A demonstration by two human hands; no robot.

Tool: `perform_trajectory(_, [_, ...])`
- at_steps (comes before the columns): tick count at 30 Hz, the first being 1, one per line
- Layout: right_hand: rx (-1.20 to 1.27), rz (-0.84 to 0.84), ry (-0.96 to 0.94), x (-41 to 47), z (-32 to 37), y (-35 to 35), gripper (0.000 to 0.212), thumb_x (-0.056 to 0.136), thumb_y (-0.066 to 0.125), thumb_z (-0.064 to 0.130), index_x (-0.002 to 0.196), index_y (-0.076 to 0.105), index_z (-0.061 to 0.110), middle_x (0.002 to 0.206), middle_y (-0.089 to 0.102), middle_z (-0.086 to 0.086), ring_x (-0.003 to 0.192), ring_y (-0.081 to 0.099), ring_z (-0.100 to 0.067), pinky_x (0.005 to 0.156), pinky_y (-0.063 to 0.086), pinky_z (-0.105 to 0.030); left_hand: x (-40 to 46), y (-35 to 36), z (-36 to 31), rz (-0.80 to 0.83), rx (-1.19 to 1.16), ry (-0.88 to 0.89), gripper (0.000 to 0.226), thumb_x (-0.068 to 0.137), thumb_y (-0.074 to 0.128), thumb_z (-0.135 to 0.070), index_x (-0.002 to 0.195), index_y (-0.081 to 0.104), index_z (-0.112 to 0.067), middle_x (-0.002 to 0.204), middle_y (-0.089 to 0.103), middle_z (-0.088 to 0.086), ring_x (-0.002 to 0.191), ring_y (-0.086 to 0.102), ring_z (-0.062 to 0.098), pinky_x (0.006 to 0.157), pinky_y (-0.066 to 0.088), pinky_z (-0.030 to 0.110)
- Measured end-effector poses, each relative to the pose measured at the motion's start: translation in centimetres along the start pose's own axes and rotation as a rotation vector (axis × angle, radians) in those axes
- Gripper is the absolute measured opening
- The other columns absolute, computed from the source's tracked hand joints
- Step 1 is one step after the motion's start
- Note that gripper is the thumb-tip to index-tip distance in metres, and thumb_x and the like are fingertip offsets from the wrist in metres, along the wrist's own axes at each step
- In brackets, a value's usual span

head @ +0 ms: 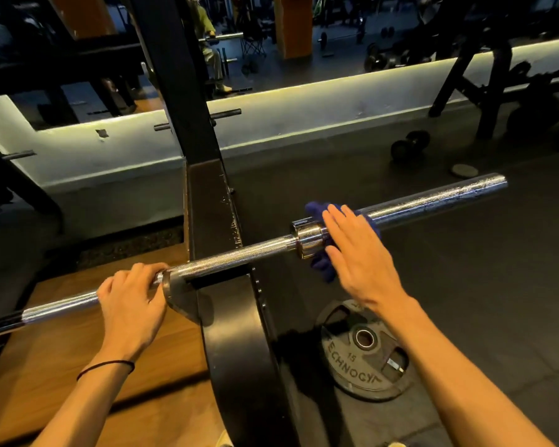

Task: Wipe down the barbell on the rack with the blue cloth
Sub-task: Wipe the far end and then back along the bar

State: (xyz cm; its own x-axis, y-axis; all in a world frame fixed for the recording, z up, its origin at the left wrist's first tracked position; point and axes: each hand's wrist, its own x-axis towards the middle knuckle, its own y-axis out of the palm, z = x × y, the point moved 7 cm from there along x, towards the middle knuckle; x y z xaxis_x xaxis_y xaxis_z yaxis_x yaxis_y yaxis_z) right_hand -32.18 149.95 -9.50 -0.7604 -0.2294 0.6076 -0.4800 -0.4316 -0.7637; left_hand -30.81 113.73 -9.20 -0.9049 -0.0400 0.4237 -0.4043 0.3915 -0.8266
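Observation:
A chrome barbell (236,254) lies across the black rack (213,201), running from lower left to upper right. Its bare sleeve (433,201) sticks out to the right of the rack. A blue cloth (317,211) is draped over the sleeve just past the collar (307,238). My right hand (359,253) lies flat on the cloth with straight fingers, pressing it against the sleeve. My left hand (133,301) grips the knurled shaft right beside the rack hook (178,291).
A black weight plate (365,350) marked 15 lies on the dark rubber floor below my right arm. A dumbbell (410,145) and a small disc (464,171) sit farther back on the floor. A wooden platform (78,333) lies under the left side. A mirror lines the back wall.

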Motion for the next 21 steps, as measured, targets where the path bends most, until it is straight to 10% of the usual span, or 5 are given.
perform_trajectory(3, [0.044, -0.137, 0.256, -0.3, -5.7, -1.9, 0.050, 0.100, 0.035, 0.023, 0.146, 0.041, 0.004, 0.142, 0.048, -0.013, 0.132, 0.044, -0.039, 0.110, 0.032, -0.051, -0.2, 0.0, 0.0, -0.013, -0.016, -0.012, 0.035, 0.087, 0.041, -0.044, 0.106, 0.063, -0.024, 0.091, 0.055, -0.006, 0.092, 0.045, 0.015, 0.091, 0.025, 0.038])
perform_trajectory(6, [0.258, -0.288, 0.586, -1.4, -5.9, 0.0, 0.060, 0.103, 0.029, 0.036, 0.154, 0.033, 0.005, 0.161, 0.032, -0.011, 0.153, 0.017, -0.024, 0.125, 0.010, -0.043, -0.7, 0.1, -0.3, -0.035, 0.015, -0.023, 0.033, 0.084, 0.043, -0.038, 0.107, 0.063, -0.025, 0.092, 0.052, -0.008, 0.095, 0.044, 0.018, 0.092, 0.025, 0.039])
perform_trajectory(13, [0.070, -0.040, 0.043, -0.7, 0.7, 1.6, 0.053, 0.103, 0.034, 0.026, 0.151, 0.041, 0.005, 0.157, 0.039, -0.010, 0.150, 0.027, -0.026, 0.124, 0.019, -0.046, -1.1, -0.5, -0.5, 0.035, 0.037, -0.070, 0.051, 0.096, 0.026, -0.044, 0.116, 0.066, -0.022, 0.104, 0.065, 0.004, 0.105, 0.054, 0.030, 0.096, 0.029, 0.046])
perform_trajectory(21, [-0.046, -0.044, 0.295, 2.0, -4.9, -1.6, 0.050, 0.099, 0.025, 0.028, 0.122, 0.063, 0.006, 0.115, 0.064, -0.008, 0.109, 0.055, -0.031, 0.112, 0.031, -0.054, -0.5, -1.4, -0.2, 0.087, -0.244, -0.168, 0.052, 0.105, 0.024, -0.051, 0.123, 0.064, -0.023, 0.109, 0.058, -0.004, 0.121, 0.050, 0.028, 0.112, 0.026, 0.047])
